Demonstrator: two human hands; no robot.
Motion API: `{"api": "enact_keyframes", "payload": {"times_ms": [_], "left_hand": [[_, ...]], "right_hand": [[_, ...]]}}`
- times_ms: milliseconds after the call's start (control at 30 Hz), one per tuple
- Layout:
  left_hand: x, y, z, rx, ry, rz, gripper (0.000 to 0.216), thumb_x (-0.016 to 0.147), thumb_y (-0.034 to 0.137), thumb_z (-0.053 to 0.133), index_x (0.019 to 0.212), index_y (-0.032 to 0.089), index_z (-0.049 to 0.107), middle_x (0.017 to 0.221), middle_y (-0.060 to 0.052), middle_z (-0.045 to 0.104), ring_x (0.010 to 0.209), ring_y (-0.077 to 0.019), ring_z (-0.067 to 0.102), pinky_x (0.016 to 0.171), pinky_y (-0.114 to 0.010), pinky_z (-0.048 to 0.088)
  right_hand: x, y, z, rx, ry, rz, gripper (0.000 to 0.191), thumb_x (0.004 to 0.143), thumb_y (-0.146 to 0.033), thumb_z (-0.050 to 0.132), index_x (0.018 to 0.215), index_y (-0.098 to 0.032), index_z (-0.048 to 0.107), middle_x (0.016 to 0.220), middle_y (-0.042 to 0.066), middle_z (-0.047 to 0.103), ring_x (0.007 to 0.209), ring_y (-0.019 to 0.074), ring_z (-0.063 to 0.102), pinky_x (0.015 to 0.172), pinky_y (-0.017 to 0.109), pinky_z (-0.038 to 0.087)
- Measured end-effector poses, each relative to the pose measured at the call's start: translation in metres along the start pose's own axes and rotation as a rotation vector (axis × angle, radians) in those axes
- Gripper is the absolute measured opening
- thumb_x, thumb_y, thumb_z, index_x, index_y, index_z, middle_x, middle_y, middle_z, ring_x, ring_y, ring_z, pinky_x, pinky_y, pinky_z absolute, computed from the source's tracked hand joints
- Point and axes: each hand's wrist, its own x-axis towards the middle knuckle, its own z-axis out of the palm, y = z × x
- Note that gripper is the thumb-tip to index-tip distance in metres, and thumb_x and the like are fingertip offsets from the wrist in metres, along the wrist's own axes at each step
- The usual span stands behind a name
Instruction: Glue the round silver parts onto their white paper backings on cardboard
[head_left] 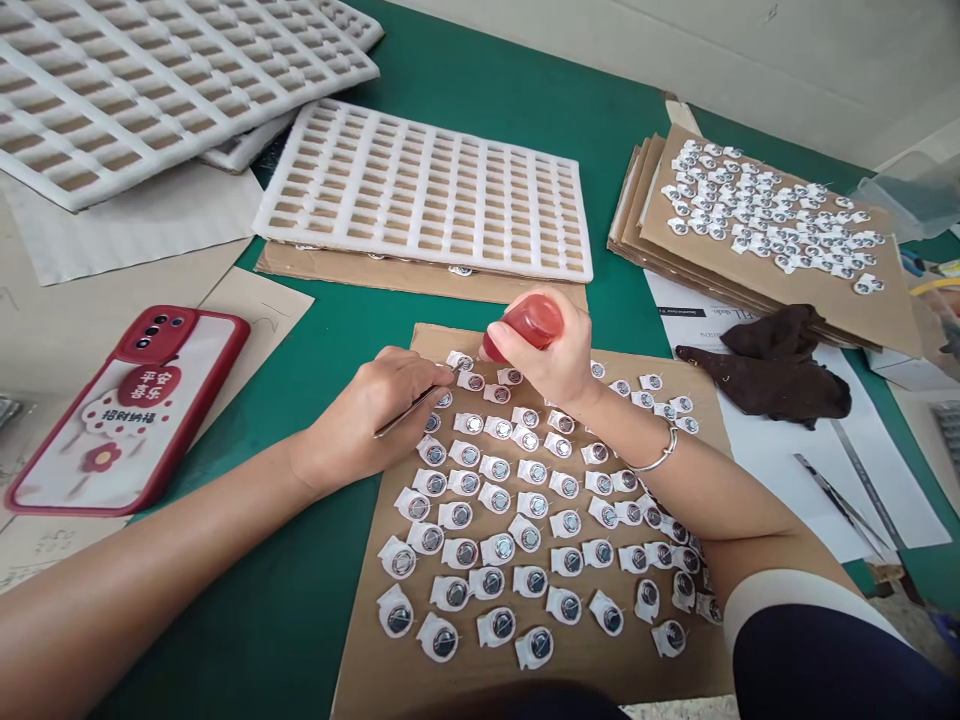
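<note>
Cardboard sheet [367,660] lies on the green table [270,590], bearing loose rows of small white tabs [498,548] with round silvery discs. Over its far left edge, the left hand [375,415] pinches slim metal tweezers [412,408], tips near one tab. Over its far part, the right hand [559,360] wraps around a translucent red bottle [534,318]. I see a smartphone [120,420] left of the sheet, a white foam grid [583,230] beyond it, and a brown cloth [787,385] to its right.

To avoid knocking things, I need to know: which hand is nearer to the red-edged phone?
Left. The left hand, holding a thin metal tool, is right of the red-edged phone in the picture; the right hand, gripping a red bottle, is farther right.
</note>
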Motion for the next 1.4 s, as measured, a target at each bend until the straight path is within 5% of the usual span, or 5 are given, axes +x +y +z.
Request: {"api": "enact_keyframes", "payload": {"times_ms": [1400], "left_hand": [[0.0004, -0.0059, 0.0017, 0.035, 0.074, 0.055, 0.015, 0.085, 0.011, 0.050, 0.093, 0.020, 0.059, 0.094, -0.003, 0.067, 0.087, -0.0188, 0.062, 0.076, -0.032, 0.047]], "right_hand": [[-0.0039, -0.0018, 0.0016, 0.027, -0.043, -0.010, 0.024, 0.073, -0.040, 0.067, 0.077, -0.021, 0.053, 0.073, 0.000, 0.061, 0.066, 0.0143, 0.058, 0.060, 0.031, 0.048]]}}
